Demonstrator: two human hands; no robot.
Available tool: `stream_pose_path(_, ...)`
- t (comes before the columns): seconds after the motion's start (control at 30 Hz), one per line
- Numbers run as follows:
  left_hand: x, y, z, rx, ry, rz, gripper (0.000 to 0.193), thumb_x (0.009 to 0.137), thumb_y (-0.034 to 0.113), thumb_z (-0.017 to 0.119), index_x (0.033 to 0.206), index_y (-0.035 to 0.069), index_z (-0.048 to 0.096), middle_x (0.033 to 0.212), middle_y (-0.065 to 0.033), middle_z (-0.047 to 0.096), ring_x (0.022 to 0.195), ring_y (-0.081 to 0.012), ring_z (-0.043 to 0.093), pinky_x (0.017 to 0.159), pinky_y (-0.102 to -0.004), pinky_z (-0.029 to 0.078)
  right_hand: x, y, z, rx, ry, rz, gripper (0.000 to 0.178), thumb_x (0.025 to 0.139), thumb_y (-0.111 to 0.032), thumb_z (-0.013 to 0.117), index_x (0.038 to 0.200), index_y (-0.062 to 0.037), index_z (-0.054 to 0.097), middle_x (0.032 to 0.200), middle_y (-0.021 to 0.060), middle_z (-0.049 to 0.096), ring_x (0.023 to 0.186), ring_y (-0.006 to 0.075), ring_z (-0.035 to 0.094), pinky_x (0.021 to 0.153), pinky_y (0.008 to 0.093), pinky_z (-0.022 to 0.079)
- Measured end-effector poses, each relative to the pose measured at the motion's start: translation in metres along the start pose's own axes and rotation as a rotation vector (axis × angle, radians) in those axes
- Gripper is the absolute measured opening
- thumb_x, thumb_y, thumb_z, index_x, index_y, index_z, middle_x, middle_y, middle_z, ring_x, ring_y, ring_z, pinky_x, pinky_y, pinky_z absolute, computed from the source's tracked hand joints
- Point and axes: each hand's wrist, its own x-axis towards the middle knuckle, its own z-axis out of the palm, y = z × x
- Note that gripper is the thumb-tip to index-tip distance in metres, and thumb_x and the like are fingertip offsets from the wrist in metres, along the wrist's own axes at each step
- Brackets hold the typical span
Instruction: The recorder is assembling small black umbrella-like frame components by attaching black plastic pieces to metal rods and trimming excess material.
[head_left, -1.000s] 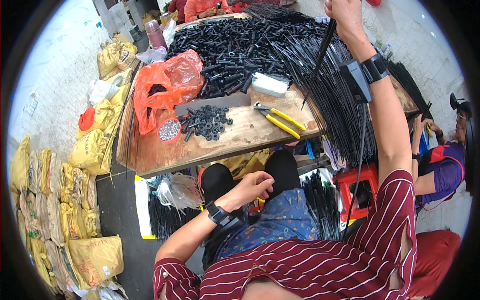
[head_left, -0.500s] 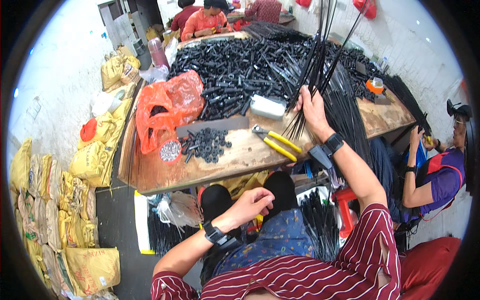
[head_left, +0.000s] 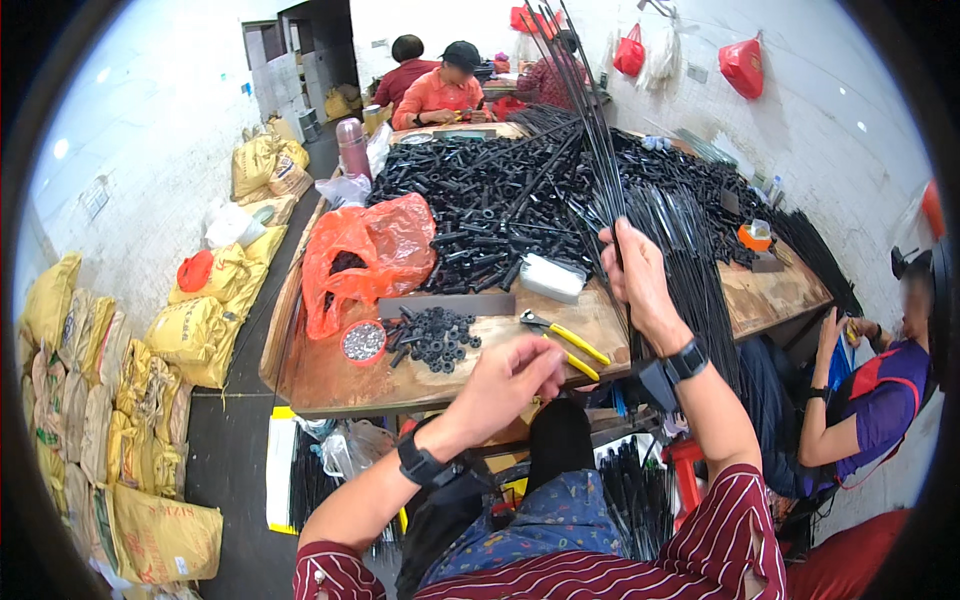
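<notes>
My right hand (head_left: 640, 282) is closed around a bundle of long, thin black rods (head_left: 590, 125), which rises tilted to the left above the table. My left hand (head_left: 512, 385) hovers before the table's front edge, its fingers curled together; whether anything is in them is hidden. Just beyond it lie yellow-handled pliers (head_left: 566, 340). Left of the pliers are a pile of small black ring-like parts (head_left: 438, 336) and a round red-rimmed tub (head_left: 363, 342) of small metal pieces. A white block-shaped box (head_left: 552, 278) sits between the pliers and a heap of black tubular parts (head_left: 470, 200).
An orange-red plastic bag (head_left: 365, 245) rests on the wooden table's (head_left: 480, 385) left side. More black rods (head_left: 690, 270) lie beside my right hand. A co-worker in purple (head_left: 870, 420) sits at right; another in orange (head_left: 440, 95) sits beyond the table. Yellow sacks (head_left: 190, 335) line the left wall.
My left hand has risen from my lap toward the table edge, its fingers drawing together. The rods in my right hand now lean further left. The view has tilted up.
</notes>
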Motion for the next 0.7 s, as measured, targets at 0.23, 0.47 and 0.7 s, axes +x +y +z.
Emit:
stream_pose_path(0.23, 0.047, 0.041, -0.009, 0.078, 0.263, 0.162, 0.032, 0.093, 0.025, 0.061, 0.105, -0.005, 0.06, 0.085, -0.004, 0.064, 0.071, -0.0074, 0.059, 0.065, -0.0225, 0.049, -0.059, 0.025, 0.034, 0.042, -0.152, -0.101, 0.027, 0.1, -0.026, 0.047, 0.097, -0.0032, 0.061, 0.065, -0.0038, 0.052, 0.05, 0.0004, 0.036, 0.046, 0.0184, 0.028)
stream_pose_path(0.47, 0.055, 0.034, -0.019, -0.065, 0.284, 0.22, 0.024, 0.096, 0.021, 0.055, 0.091, -0.002, 0.061, 0.089, -0.0055, 0.066, 0.069, -0.0081, 0.059, 0.062, -0.0234, 0.049, -0.088, 0.026, 0.05, 0.208, -0.266, 0.029, 0.026, 0.101, -0.027, 0.044, 0.102, -0.0032, 0.055, 0.07, -0.0015, 0.052, 0.046, 0.0015, 0.033, 0.04, 0.0189, 0.025)
stream_pose_path(0.7, 0.049, 0.028, -0.022, -0.037, 0.261, 0.173, 0.023, 0.096, 0.021, 0.055, 0.094, 0.0, 0.063, 0.089, -0.0038, 0.066, 0.072, -0.007, 0.06, 0.062, -0.0236, 0.05, -0.08, 0.023, 0.048, 0.163, -0.271, -0.02, 0.025, 0.1, -0.026, 0.047, 0.096, -0.0028, 0.054, 0.075, 0.0007, 0.058, 0.045, 0.0025, 0.041, 0.037, 0.0175, 0.029)
